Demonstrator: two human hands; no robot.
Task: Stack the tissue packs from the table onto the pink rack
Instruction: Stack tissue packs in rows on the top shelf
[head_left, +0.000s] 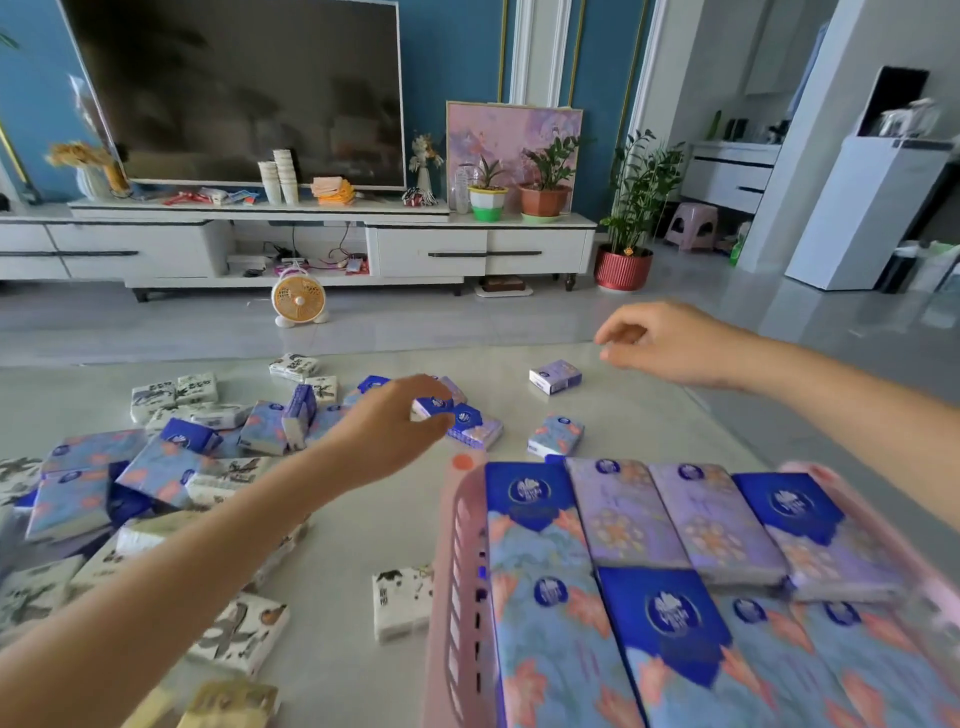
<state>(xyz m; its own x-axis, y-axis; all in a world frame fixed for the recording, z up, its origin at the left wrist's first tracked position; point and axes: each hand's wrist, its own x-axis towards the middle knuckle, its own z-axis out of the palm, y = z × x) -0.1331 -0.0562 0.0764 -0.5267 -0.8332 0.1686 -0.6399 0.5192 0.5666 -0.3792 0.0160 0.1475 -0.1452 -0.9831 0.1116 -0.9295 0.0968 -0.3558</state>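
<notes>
With left hand (395, 431) pinching the blue tissue pack (434, 405) at centre of frame on the surface (649, 415), lift and lay flat on pink rack (457, 571) at lower right, keeping loosely open right hand (670, 343) clear.

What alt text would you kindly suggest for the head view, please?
A person's left hand pinches a blue tissue pack among loose packs on the table, while the right hand hovers empty. The pink rack holds two rows of packs.
</notes>
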